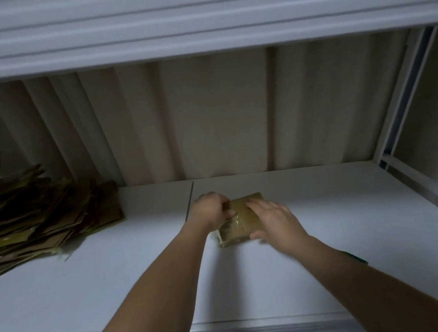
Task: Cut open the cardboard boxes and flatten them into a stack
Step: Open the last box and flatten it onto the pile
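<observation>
A small brown cardboard box [239, 220], wrapped in glossy tape, lies on the white shelf board [323, 236] near its middle. My left hand [211, 209] grips the box's left edge, its fingers curled over the top. Across the box's right side lies my right hand [274, 220], fingers spread on top and the thumb hooked round the near right corner. At the far left sits a loose stack of flattened cardboard [41, 214], its sheets fanned out unevenly. No cutting tool shows in either hand.
A white shelf [201, 23] overhangs closely above. Cream corrugated panels [221, 113] form the back wall. A metal upright and rail [406, 125] close off the right side. A seam [190, 199] splits the shelf board just left of the box.
</observation>
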